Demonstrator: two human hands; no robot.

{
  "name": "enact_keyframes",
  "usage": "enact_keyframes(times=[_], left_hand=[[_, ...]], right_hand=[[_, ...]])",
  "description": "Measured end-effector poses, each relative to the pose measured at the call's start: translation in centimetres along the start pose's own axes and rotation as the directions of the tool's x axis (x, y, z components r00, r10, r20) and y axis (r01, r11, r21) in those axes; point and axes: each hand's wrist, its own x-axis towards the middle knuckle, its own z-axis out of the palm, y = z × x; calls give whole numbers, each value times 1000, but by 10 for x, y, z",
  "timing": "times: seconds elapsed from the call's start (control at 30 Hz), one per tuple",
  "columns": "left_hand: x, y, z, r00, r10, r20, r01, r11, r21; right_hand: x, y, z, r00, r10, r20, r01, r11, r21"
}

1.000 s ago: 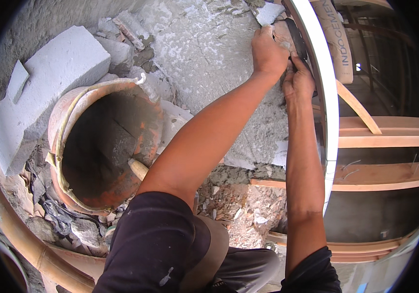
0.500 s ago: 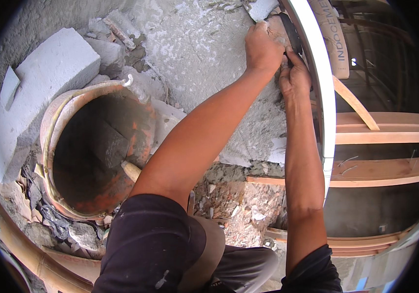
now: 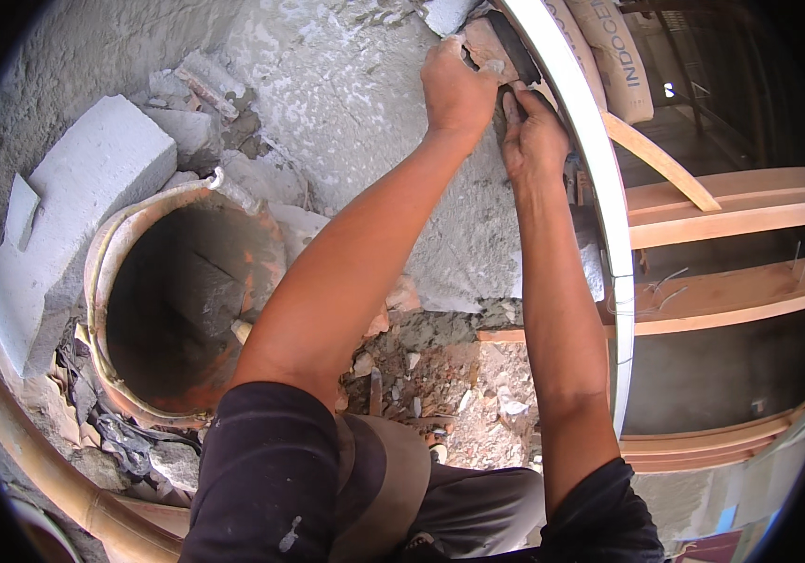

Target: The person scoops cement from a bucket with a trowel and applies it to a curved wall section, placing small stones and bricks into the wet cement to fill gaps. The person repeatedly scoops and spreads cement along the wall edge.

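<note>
Looking pinkish tan, the piece [image 3: 493, 45] borders a black strip [image 3: 515, 47].

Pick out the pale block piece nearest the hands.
The pale piece at the picture's top edge, just beyond the left hand; the others lie around the bucket, farther from both hands.

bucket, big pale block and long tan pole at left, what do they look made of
Bucket: probably plastic or rubber, dull orange under grey residue. Block: likely lightweight concrete, matte, with pale, chalky, flat faces. Pole: apparently bamboo, smooth, with a ringed joint.
</note>
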Motion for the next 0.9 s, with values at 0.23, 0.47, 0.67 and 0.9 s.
enact_keyframes(times=[0.23, 0.47, 0.67, 0.9], left_hand=[[-13, 32, -70, 1000, -5, -4, 5, 998, -64], [-50, 45, -106, 930, -292, 225, 339, 917, -210], [-89, 64, -138, 901, -317, 295, 322, 946, 33], [-144, 51, -181, 599, -522, 607, 457, 845, 277]], right_hand=[[-155, 26, -65, 976, 35, 213, 68, 886, -458], [-226, 161, -141, 850, 464, 249, -175, 695, -698], [-194, 156, -186, 873, 477, 99, 24, 161, -987], [-245, 206, -275, 880, 473, 46, 31, 41, -999]])
